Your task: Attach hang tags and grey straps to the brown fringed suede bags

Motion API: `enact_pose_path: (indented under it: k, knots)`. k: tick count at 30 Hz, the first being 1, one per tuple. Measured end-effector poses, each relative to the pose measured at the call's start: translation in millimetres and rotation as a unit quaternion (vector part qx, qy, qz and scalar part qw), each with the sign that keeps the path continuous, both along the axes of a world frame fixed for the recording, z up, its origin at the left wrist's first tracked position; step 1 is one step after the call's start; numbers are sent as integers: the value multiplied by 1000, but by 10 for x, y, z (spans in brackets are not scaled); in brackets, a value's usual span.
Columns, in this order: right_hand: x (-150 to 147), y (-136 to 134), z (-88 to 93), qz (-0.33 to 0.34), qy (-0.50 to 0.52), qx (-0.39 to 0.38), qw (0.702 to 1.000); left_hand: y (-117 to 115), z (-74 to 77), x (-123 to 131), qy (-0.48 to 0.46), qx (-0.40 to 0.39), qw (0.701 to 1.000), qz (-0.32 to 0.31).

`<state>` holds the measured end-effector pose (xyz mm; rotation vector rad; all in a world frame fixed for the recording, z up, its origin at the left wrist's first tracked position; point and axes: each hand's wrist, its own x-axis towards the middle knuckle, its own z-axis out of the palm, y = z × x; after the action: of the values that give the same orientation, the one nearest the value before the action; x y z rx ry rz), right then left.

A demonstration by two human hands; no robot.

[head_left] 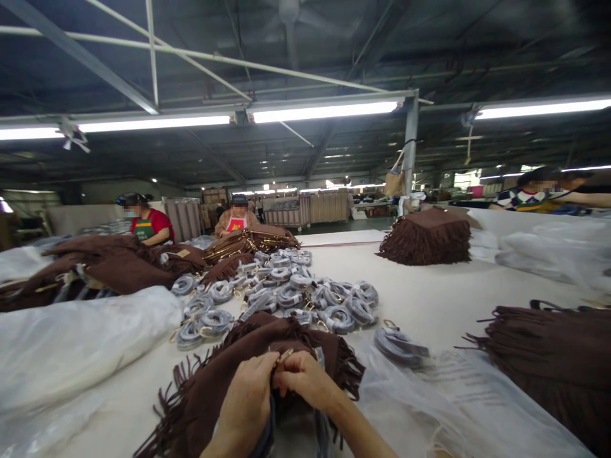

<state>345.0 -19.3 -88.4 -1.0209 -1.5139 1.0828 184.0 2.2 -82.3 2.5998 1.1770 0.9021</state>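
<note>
Bare left hand [247, 394] and bare right hand [308, 378] were nearest, their fingertips pinched together on a small gold-coloured metal piece [285, 356]. Directly below them — upon the pale, smooth surface [443, 289] — was lying a dark brown cloth-like piece [203, 397] with long fringes. Just beyond it was a loose heap of grey coiled straps [289, 296], and farther to the right lay a thick stack of dark brown fringed pieces [427, 238].

White table [420, 292] bears coiled straps [338, 318] and fringed pieces [252, 334].
</note>
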Motion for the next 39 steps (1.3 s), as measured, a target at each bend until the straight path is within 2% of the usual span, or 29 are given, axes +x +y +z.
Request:
enact_pose_path:
  k: [3,6,8,10,12,13,15,17,18,20,23,26,29,31,33,35,37,39]
  knots:
    - [-24,-8,9,-12,-15,21,1000,58,44,18,-61,-49,997,-18]
    - [-54,-49,42,-60,-96,69,991,148,110,69,-66,-74,995,16]
    - [-76,-94,78,-133,-170,135,967,192,132,122,-43,-46,997,50]
    - [-92,-141,122,-212,-215,206,931,211,126,174,-28,-12,997,66]
    - [-98,-172,164,-259,-204,260,908,205,107,213,-31,9,998,53]
    - [-95,-176,180,-268,-179,268,908,194,99,224,-44,12,998,39]
    - [-80,-158,195,-254,-91,226,936,162,97,227,-102,-5,995,8]
    - [-56,-113,187,-211,31,135,968,120,114,211,-175,-46,983,-17]
    - [-44,-88,177,-187,90,92,974,95,124,201,-201,-68,977,-26]
    - [-26,-47,160,-153,187,43,969,45,134,185,-219,-100,970,-40]
    - [-26,-34,164,-131,266,26,955,-14,108,191,-212,-122,968,-54]
    - [-55,-70,194,-100,299,27,949,-14,69,217,-258,-153,952,-61]
    - [-86,-108,215,-64,301,34,951,19,71,225,-337,-212,916,-51]
    - [-100,-119,216,-47,301,46,951,23,91,226,-354,-257,896,-75]
    - [-110,-120,210,-38,302,56,951,-2,106,239,-325,-271,898,-125]
    - [-120,-118,201,-35,298,56,952,-46,106,266,-285,-244,916,-145]
    - [-127,-118,194,-32,290,52,955,-84,89,297,-269,-213,931,-127]
    - [-111,-117,191,-26,288,52,956,-96,63,316,-277,-210,931,-108]
